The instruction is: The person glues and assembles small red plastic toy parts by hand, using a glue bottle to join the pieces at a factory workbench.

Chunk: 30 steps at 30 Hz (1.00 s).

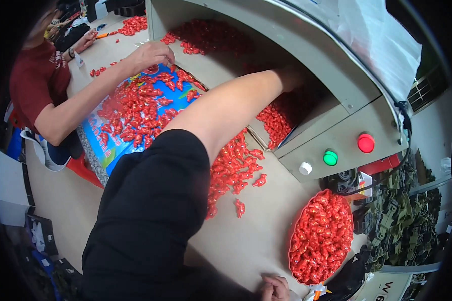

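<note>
- The left hand (pixel 292 75) is reached into the machine's (pixel 331 90) opening, at about 1 o'clock from the frame centre; it is lost in shadow, so whether its fingers are spread or closed cannot be told.
- The left forearm and black sleeve (pixel 150 210) are stretched from 7 o'clock up to that opening.
- Just at 6 o'clock of the left hand, red wrapped sweets (pixel 276 120) are piled on the machine's chute and are spilled onto the counter (pixel 256 236).
- The right hand (pixel 274 288) is seen at the lower edge, at 6 o'clock, curled into a loose fist and resting on the counter, holding nothing visible.
- At 2 o'clock of the right hand, just beside it, a red basin (pixel 292 236) heaped with sweets is set.
- Three round buttons, white (pixel 305 168), green (pixel 330 157) and red (pixel 366 143), are set on the machine's panel, at 12 o'clock of the basin.
- At 10 o'clock, a blue sack (pixel 103 145) strewn with sweets is laid on the counter.
- A co-worker's hand (pixel 153 54), fingers bent, is placed at the sack's far edge, among the sweets.
</note>
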{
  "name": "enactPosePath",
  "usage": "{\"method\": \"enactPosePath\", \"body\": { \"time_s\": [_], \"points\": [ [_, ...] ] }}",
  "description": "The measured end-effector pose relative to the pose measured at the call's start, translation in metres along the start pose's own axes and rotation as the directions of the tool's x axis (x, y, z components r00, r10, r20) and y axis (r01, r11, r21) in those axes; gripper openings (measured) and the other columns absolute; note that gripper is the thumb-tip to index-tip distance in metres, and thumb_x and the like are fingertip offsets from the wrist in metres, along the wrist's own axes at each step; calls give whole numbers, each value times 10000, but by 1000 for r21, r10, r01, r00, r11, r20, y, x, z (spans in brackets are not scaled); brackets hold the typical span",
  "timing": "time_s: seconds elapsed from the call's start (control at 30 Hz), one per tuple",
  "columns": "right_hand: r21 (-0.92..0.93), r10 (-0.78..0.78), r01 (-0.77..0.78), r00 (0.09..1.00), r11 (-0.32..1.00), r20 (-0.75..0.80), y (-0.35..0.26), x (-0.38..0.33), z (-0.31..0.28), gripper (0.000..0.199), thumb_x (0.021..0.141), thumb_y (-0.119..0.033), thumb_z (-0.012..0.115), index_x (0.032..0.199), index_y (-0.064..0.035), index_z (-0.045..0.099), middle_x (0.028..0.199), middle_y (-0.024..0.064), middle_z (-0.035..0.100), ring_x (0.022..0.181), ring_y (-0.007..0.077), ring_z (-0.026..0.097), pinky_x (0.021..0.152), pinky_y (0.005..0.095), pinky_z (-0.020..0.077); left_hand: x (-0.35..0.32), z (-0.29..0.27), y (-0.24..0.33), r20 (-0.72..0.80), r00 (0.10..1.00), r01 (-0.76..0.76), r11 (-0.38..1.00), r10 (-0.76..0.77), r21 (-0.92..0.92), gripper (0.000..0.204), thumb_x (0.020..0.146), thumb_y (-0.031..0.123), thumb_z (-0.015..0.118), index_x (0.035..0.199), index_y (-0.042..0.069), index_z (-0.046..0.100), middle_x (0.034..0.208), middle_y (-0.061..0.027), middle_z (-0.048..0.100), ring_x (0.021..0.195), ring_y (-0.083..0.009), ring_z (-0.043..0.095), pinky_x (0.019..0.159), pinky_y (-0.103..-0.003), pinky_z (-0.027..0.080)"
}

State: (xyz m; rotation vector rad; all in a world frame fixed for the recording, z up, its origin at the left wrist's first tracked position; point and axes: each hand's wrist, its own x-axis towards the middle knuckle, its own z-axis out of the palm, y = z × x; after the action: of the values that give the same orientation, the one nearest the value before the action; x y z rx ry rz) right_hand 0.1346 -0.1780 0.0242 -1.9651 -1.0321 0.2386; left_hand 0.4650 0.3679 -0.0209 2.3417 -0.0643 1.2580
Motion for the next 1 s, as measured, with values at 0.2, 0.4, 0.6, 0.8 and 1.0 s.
{"method": "enactPosePath", "body": {
  "time_s": [0.2,0.4,0.6,0.8,1.0],
  "points": [
    [-19,92,-92,996,996,16,-2,-1,-5,144,829,-38,473,935,-1,565,933,143,569,741,209,539,672,291,441,24,47,-22,220,971,90,995,-95,31,267,688,153,598,943,76,600,965,-126,581,920,-275,537,816,-336,430],
    [-36,126,-128,991,991,-41,4,4,-6,156,827,-50,464,937,-1,562,905,137,575,715,192,539,666,287,441,33,19,67,472,880,42,999,-45,18,321,688,254,625,950,70,603,960,-134,586,916,-286,539,819,-339,427],
    [25,63,-63,998,998,-16,4,1,1,156,824,-60,474,935,-4,568,893,135,578,712,187,538,658,284,440,14,4,35,524,846,-287,913,99,291,353,701,287,629,979,73,594,997,-138,570,920,-290,534,827,-340,422],
    [14,111,-110,991,994,-80,7,-8,2,154,825,-57,469,926,-4,573,906,122,568,689,162,525,641,266,435,-1,-1,31,364,924,318,769,-120,-555,270,784,149,511,1033,43,526,1035,-142,539,922,-263,527,780,-338,463],
    [29,235,-233,966,972,-108,-4,-5,4,130,805,-39,492,895,2,576,898,112,570,718,173,529,669,270,430,-34,-150,213,529,377,862,80,-760,-500,234,833,3,368,1030,-39,487,962,-179,534,842,-227,564,740,-331,505]
  ]
}}
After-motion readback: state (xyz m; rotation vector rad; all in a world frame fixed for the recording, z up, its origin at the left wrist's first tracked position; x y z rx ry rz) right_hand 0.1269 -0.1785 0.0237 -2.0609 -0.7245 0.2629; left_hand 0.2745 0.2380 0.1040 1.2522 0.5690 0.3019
